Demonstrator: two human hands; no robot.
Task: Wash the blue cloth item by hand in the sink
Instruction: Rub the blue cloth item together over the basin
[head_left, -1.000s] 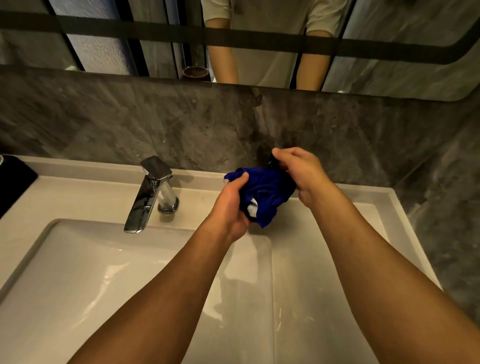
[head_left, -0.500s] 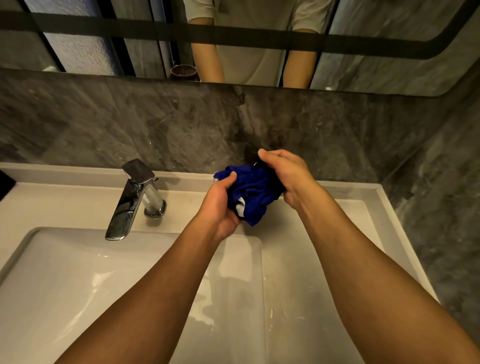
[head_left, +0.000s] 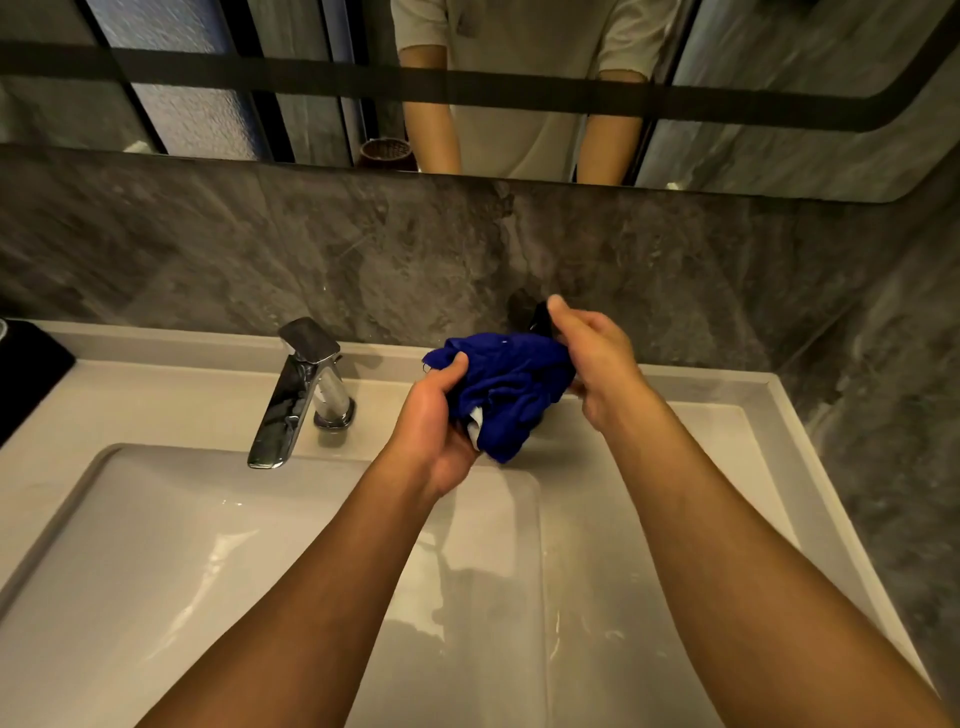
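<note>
A crumpled blue cloth item (head_left: 506, 384) with a small white patch hangs bunched in the air between both hands, above the counter at the back right corner of the white sink basin (head_left: 171, 561). My left hand (head_left: 439, 423) grips its lower left side from below, thumb on top. My right hand (head_left: 597, 358) holds its upper right edge, where a dark part of the fabric shows. The chrome faucet (head_left: 298, 395) stands to the left of the cloth, and no water runs from it.
A grey stone wall (head_left: 260, 260) rises behind the white counter (head_left: 727, 431). Above it a mirror (head_left: 208, 104) reflects a person's torso and arms. A black object (head_left: 26, 374) sits at the counter's far left edge. The stone wall also closes the right side.
The view has shifted slightly, so the faucet appears further right. Both hands keep hold of the cloth in about the same spot, working it a little.
</note>
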